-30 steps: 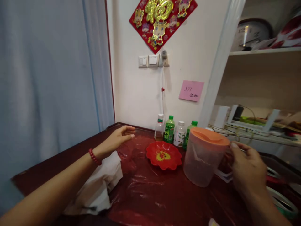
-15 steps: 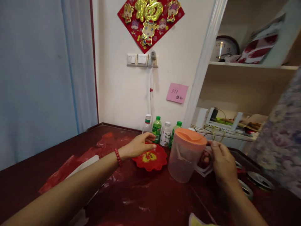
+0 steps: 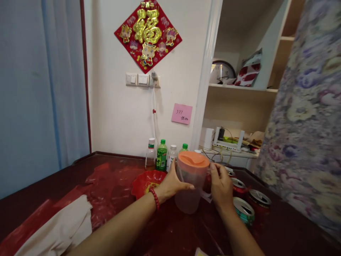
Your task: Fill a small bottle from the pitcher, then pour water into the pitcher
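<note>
A translucent plastic pitcher (image 3: 189, 190) with an orange lid stands on the dark red table. My left hand (image 3: 172, 183), with a red bead bracelet at the wrist, wraps around the pitcher's left side. My right hand (image 3: 220, 185) grips the pitcher's handle on the right. A red flower-shaped plate (image 3: 145, 180) lies just left of the pitcher, partly behind my left hand.
Several small bottles (image 3: 161, 155) stand against the wall behind the pitcher. Drink cans (image 3: 243, 210) sit to the right. A white cloth (image 3: 62, 229) lies at the front left. A flowered fabric (image 3: 306, 124) hangs close on the right, shelves (image 3: 239, 89) behind it.
My left hand moved right from above the red plate and closed around the pitcher's side. The view swung right; my right hand stayed on the handle.
</note>
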Motion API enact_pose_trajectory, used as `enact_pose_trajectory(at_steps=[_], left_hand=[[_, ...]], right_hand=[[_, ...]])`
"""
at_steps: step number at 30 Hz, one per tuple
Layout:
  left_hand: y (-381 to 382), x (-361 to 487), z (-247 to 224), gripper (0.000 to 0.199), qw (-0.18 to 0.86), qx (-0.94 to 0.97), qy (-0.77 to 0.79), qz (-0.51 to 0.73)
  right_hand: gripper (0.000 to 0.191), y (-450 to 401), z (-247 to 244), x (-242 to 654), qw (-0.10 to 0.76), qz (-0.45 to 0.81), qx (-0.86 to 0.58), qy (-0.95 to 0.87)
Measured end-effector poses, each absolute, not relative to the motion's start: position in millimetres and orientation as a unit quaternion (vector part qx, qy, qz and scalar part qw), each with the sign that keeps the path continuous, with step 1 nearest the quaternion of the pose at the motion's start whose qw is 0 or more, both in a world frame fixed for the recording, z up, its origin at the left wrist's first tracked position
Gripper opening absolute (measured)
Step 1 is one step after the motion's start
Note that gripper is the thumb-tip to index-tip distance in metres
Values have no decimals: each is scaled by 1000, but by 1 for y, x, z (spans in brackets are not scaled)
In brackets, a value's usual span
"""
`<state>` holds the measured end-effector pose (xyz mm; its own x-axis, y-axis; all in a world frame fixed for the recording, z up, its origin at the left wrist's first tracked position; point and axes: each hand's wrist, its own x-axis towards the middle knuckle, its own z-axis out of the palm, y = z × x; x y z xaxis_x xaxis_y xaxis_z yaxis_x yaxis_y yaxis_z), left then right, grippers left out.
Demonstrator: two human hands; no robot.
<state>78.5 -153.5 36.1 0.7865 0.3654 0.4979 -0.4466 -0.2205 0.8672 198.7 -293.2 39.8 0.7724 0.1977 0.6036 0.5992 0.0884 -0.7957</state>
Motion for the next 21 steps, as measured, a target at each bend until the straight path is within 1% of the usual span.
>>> enact_pose_trajectory(at_steps=[2, 4, 7, 9, 14, 18, 21], left_hand=[[-155, 87, 32, 152, 638, 685, -58, 347], [-157, 94, 29, 153, 634, 678, -66, 366], [-162, 98, 26, 144, 611, 690, -22, 388], [-170, 96, 28, 136, 571, 720, 14, 393], [-199, 81, 51, 120, 395, 811, 43, 430], [-207, 65, 79, 108, 223, 852, 20, 473], [-196, 50, 93, 106, 90, 866, 32, 491]], right_hand=[[52, -292, 42, 199, 666, -185, -655, -305], [50, -292, 45, 198, 665, -209, -648, -308], [48, -296, 53, 198, 668, -237, -635, -307], [46, -305, 64, 197, 667, -250, -629, -313], [31, -342, 107, 183, 633, -273, -610, -391], [21, -359, 136, 170, 541, -283, -600, -516], [21, -352, 147, 167, 490, -255, -610, -568]])
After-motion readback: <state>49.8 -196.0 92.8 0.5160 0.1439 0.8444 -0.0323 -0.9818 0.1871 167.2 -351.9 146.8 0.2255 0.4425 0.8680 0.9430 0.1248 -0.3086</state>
